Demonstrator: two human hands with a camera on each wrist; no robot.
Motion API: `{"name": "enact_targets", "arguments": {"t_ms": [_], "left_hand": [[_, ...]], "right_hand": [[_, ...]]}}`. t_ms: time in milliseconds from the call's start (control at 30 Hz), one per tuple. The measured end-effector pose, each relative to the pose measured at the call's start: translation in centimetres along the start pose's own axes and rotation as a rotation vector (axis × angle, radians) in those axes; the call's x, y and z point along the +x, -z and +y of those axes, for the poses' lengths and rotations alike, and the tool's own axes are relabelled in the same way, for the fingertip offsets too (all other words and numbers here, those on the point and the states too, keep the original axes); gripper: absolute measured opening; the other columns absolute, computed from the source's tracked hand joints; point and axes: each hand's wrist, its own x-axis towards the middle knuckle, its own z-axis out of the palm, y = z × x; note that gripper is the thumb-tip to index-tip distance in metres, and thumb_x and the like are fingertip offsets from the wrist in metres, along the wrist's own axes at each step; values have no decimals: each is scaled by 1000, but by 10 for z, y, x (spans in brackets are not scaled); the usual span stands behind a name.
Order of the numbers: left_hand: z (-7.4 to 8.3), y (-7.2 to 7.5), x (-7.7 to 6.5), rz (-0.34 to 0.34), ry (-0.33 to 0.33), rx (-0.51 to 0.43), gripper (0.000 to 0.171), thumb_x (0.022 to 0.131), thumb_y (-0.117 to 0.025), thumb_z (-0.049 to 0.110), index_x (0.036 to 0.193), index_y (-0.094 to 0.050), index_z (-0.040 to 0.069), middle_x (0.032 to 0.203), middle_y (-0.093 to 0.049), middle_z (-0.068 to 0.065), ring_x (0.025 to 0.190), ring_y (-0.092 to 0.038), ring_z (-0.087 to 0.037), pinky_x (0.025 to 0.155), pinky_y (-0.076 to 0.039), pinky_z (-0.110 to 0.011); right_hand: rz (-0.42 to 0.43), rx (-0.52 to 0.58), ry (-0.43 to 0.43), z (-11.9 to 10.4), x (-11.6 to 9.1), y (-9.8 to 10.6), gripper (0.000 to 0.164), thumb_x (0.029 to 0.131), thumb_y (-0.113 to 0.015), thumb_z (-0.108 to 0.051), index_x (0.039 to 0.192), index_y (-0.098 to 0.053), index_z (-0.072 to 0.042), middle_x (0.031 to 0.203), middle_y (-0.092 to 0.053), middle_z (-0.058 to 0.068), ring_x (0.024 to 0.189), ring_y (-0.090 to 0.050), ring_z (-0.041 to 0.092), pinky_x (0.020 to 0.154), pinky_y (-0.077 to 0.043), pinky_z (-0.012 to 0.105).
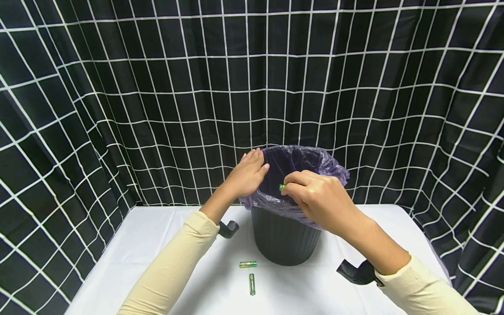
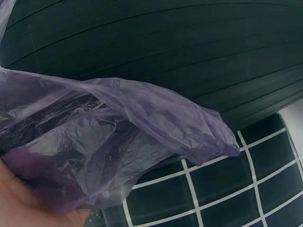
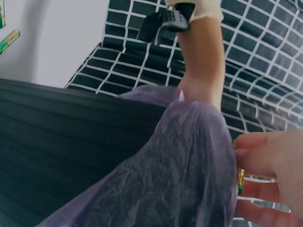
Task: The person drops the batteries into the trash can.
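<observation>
A dark ribbed bin [image 1: 285,240] stands on the white table, lined with a thin purple bag [image 1: 281,208] folded out over its rim. My right hand [image 1: 320,197] is above the bin's mouth, pinching a small green-and-gold battery [image 1: 281,187]. In the right wrist view, the battery [image 3: 241,181] shows between the fingers, partly hidden by them; whether a second one is held there I cannot tell. On the left of the rim my left hand [image 1: 249,173] rests against the bag, its fingers extended. Part of that hand shows through the film in the left wrist view.
Two more green-and-gold batteries lie on the table before the bin: one crosswise [image 1: 248,264], another lengthwise [image 1: 252,284]. Black curtains [image 1: 236,100] with a white grid surround the table. A dark wrist mount [image 1: 356,272] juts from the right sleeve.
</observation>
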Motion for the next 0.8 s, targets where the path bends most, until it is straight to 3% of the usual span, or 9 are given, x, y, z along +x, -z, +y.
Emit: {"name": "enact_targets", "arguments": {"t_ms": [200, 433, 800], "left_hand": [[0, 1, 0, -9, 9, -10, 57, 104, -21, 34, 147, -19, -3, 156, -11, -15, 144, -3, -24, 117, -2, -34], [1, 2, -1, -11, 8, 3, 57, 104, -20, 34, 147, -19, -3, 156, -11, -15, 144, -3, -24, 117, -3, -34], [0, 1, 0, -2, 6, -5, 57, 104, -21, 33, 147, -19, -3, 156, -13, -16, 144, -4, -24, 117, -3, -34]], "right_hand": [[-23, -10, -13, 11, 1, -6, 20, 77, -65, 6, 85, -71, -11, 89, -65, -2, 77, -63, 13, 54, -53, 29], [-43, -65, -64, 15, 1, -7, 16, 81, -70, -9, 96, -74, -10, 104, -67, 6, 95, -64, 21, 68, -57, 38], [-20, -41, -41, 1, -3, -7, 13, 82, -70, -10, 94, -73, -8, 98, -68, 5, 90, -65, 19, 69, -57, 36]]}}
